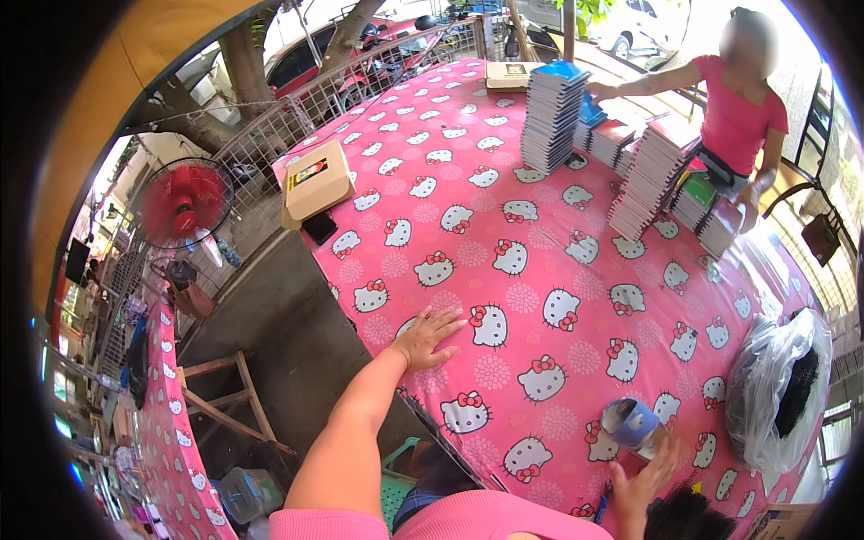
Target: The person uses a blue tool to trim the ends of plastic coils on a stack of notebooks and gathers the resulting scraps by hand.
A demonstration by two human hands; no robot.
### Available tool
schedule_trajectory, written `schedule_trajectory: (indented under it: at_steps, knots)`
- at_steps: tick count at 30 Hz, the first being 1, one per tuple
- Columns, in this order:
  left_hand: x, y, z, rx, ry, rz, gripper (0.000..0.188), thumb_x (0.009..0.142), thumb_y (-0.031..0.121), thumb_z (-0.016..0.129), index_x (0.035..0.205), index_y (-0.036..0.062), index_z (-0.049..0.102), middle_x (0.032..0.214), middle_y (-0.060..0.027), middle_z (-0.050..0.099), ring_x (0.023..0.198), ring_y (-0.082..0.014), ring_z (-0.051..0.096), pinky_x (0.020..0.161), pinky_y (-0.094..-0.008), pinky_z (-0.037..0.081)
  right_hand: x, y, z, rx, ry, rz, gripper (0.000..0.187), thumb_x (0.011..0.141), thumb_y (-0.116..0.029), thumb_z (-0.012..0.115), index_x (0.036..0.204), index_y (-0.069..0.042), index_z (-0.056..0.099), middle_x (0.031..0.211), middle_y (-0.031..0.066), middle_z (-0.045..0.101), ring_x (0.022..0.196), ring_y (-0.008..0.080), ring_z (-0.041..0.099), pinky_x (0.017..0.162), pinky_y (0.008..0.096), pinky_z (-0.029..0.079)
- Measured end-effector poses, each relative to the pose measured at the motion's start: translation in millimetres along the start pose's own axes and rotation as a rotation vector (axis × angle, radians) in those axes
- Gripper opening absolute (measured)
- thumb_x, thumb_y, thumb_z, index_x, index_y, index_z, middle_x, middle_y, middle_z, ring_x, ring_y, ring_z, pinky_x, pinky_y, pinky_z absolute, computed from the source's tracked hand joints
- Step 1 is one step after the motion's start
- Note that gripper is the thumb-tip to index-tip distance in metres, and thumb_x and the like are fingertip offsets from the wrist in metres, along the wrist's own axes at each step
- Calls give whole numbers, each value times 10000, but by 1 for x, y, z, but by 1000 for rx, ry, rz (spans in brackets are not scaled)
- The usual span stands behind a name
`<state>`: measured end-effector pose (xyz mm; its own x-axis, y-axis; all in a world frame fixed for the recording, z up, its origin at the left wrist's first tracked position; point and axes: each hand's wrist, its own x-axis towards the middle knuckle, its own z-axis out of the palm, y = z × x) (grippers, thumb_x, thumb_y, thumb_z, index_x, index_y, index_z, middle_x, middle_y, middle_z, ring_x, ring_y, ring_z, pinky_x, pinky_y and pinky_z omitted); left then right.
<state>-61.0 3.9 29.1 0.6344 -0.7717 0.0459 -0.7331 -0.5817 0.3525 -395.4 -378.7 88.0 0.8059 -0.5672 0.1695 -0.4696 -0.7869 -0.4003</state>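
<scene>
My left hand (pixel 428 338) lies flat on the pink patterned tablecloth (pixel 486 360), fingers spread and holding nothing. At the lower right, my right hand (pixel 641 486) has its fingers and thumb apart. Its fingertips are at the lower end of a blue, tilted cup-like container (pixel 633 423); I cannot tell whether they touch it. Black netting-like material (pixel 688 517) lies to the right of this hand. A small blue object (pixel 601 509), perhaps a pen, shows to its left.
Across the table a person in pink (pixel 742 117) reaches among tall stacks of notebooks (pixel 553 117). A clear plastic bag (pixel 751 405) with black contents sits at right. A cardboard box (pixel 317 184) and phone (pixel 319 228) lie at the far-left edge. A red fan (pixel 184 202) stands beyond.
</scene>
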Motion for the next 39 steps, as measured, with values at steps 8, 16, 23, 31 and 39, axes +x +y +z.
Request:
schedule_trajectory:
  at_steps: [8,16,23,31,39]
  knots:
    - [1,4,-3,19,-14,-21,653,875,418,543,1454,197,339,1542,-69,268,1427,-245,238,1145,-558,134,72,53,8,23,-348,-117,990,437,-335,871,1272,-13,446,1299,219,459,1225,365,446,992,494,376]
    - [0,6,-1,16,-16,-24,636,889,395,533,1456,188,335,1547,-69,256,1440,-236,204,1154,-547,111,24,66,-26,101,-241,529,931,683,-507,724,1391,-78,297,1356,280,333,1259,431,356,1028,558,310]
    - [0,5,-1,35,-38,-44,661,880,429,527,1466,215,311,1548,-59,252,1436,-224,213,1157,-537,121,-29,2,-26,-25,-25,-130,923,761,-504,717,1454,-73,285,1469,283,255,1328,471,283,1056,565,285]
    - [0,4,4,44,-17,-35,662,871,402,540,1464,211,316,1552,-55,244,1434,-223,218,1157,-543,125,-86,18,16,-21,-280,-234,776,764,-391,730,1409,-115,399,1479,172,341,1336,387,332,1061,534,278]
    - [0,9,-1,22,-19,-56,635,877,400,543,1447,204,341,1538,-68,275,1427,-234,236,1153,-541,142,-91,24,18,264,-33,-223,589,823,-286,696,1308,-14,502,1297,197,538,1194,387,497,1031,463,353]
